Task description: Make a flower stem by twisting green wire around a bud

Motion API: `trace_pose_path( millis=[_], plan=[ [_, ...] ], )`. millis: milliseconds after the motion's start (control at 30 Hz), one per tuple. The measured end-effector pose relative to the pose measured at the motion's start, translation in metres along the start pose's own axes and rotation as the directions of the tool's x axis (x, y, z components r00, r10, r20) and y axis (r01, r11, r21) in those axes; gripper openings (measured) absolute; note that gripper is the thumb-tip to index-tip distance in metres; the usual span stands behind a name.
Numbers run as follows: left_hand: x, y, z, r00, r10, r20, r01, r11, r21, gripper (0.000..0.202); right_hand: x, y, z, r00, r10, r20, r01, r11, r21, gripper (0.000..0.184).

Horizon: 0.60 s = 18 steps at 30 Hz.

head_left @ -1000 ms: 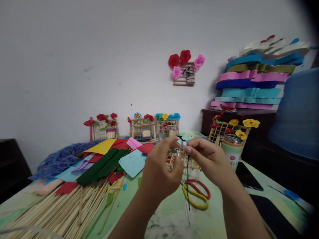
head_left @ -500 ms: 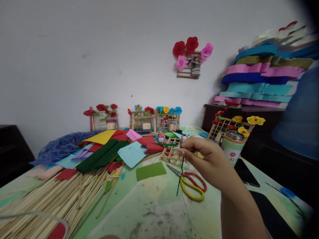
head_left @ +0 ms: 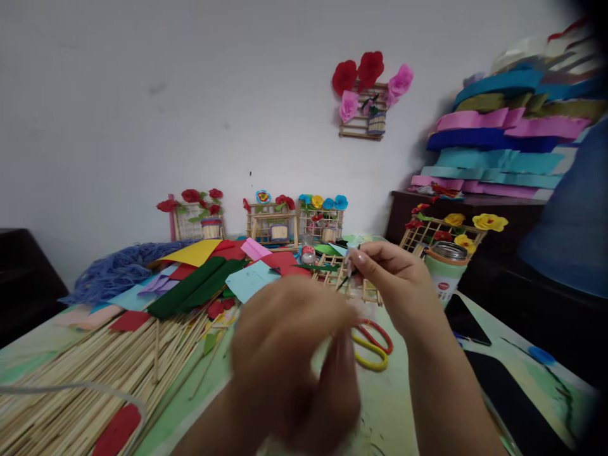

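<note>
My right hand is pinched shut on a dark, thin twisted strand, which slants down to the left from the fingertips. My left hand is in front of it, close to the camera and smeared by motion. Whether those fingers grip anything cannot be made out. Beneath the hands lie scissors with one red and one yellow handle loop, their blades covered by my left hand. Just behind the fingertips of my right hand is a small lattice of sticks, partly hidden.
Thin wooden sticks and coloured sheets spread over the left side. Stick frames with paper flowers stand along the wall. At right are an open bottle, a phone and a dark flat device.
My left hand has come up from the bottom edge into the middle, covering the green strip and scissor blades. The strand, hanging straight down before, now slants left.
</note>
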State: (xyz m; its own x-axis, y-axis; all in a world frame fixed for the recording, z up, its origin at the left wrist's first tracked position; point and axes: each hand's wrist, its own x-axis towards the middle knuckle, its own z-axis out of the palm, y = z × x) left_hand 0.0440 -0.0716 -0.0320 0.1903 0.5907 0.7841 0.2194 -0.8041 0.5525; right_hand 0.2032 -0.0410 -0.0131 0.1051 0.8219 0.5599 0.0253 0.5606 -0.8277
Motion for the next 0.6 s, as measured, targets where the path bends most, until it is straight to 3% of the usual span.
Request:
trace_pose_path(
  millis=[67,133,233,367,600],
  plan=[
    [0.022,-0.007,0.014,0.995,0.06,-0.083,-0.051,0.992,0.113,0.019,0.003,0.002,0.0,0.999,0.001,-0.045,0.002,0.998,0.069,0.021],
    [0.036,-0.015,0.023,1.0,-0.011,-0.012,0.013,0.982,0.186,0.022,0.005,0.005,-0.001,0.997,0.001,-0.08,0.008,0.994,0.109,0.02],
    [0.042,-0.021,0.028,0.982,-0.155,0.109,0.152,0.988,0.029,0.016,0.008,0.008,-0.005,0.991,-0.009,-0.132,0.025,0.993,0.117,0.019],
    [0.038,-0.017,0.03,0.948,-0.241,0.207,0.277,0.945,-0.171,0.015,0.007,0.007,-0.006,0.984,-0.041,-0.175,0.05,0.997,0.051,0.018],
    [0.04,-0.028,0.038,0.951,-0.228,0.207,0.274,0.933,-0.233,0.011,0.002,0.002,0.0,0.984,-0.059,-0.169,0.066,0.997,0.04,0.017]
  ],
)
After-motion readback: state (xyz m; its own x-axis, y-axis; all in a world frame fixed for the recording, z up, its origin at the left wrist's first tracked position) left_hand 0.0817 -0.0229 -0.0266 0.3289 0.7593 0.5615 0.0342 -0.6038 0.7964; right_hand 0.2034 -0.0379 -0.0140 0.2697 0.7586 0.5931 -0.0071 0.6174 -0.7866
